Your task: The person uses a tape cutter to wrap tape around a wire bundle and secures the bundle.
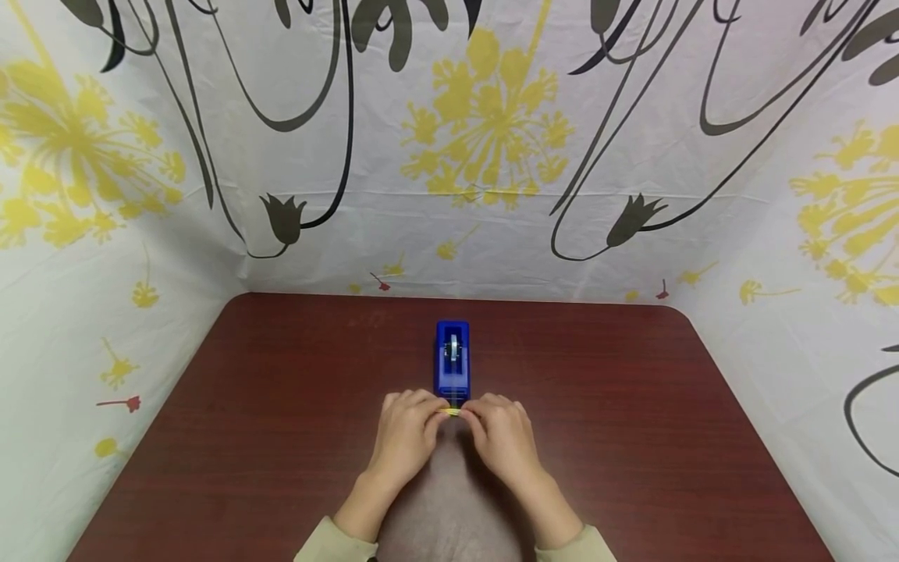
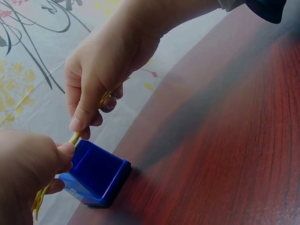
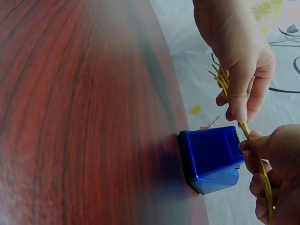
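Observation:
Both hands meet at the near end of a blue tape dispenser, which stands on the table with a tape roll inside. My left hand pinches a thin bundle of yellow strands between thumb and fingers. Close beside it, my right hand pinches the same bundle, leaving a short length between the thumbs. In the right wrist view, loose strand ends fan out behind the left hand. The bundle lies right by the dispenser's toothed cutting edge; whether tape touches it, I cannot tell.
A dark red wood-grain table with rounded far corners carries the dispenser. White cloth with a printed flower pattern hangs behind the table and along both sides.

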Demonstrator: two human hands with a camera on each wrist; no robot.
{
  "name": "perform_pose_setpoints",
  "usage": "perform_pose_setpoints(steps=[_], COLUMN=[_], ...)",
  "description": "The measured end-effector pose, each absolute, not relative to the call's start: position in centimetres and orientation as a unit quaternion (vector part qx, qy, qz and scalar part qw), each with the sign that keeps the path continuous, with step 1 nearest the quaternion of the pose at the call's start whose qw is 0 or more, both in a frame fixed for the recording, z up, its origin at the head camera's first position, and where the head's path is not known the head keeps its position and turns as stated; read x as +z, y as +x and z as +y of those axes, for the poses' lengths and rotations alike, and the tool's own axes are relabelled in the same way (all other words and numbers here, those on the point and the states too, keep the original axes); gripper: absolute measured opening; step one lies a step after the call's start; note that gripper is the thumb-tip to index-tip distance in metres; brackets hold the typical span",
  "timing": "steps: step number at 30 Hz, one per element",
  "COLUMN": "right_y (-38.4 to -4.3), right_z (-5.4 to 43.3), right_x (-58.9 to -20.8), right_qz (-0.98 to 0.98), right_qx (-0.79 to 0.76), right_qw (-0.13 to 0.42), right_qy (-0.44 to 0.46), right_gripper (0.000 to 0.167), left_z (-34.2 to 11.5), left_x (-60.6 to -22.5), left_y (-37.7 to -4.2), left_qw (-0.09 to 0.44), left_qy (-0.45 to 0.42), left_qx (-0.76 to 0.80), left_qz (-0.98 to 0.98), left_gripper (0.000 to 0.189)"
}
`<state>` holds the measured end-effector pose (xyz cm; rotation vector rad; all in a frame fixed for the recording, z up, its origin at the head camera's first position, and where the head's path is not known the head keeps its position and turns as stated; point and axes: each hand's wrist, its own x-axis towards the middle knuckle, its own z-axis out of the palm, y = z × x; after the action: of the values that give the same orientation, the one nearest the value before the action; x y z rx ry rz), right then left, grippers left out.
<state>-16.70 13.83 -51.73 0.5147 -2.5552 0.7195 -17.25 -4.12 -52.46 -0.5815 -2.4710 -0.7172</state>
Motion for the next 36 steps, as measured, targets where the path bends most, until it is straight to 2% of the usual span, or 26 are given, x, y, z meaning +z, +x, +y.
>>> perform_pose_setpoints(steps=[17,25,36], right_y=[-16.94,-16.96,-17.11], right_z=[13.82,13.88,13.85], right_x=[-51.73,-51.77,-51.64], right_qz=[-0.913,-0.91,-0.914], right_qx=[0.256,0.262,0.27], right_qw=[0.249,0.252,0.222], right_qy=[0.196,0.198,0.204], right_gripper=[0.006,0.005,0.004], left_z=[-4.3,-4.25,-4.25], left_x=[-51.82,-52.13,-52.49], left_y=[-17.22,-17.55,-17.76], left_qw=[0.189,0.226,0.267], left_qy=[-0.216,-0.227,-0.231], left_qx=[-0.207,-0.222,-0.255], left_qz=[-0.935,-0.921,-0.9], left_gripper=[0.015,0.011,0.01])
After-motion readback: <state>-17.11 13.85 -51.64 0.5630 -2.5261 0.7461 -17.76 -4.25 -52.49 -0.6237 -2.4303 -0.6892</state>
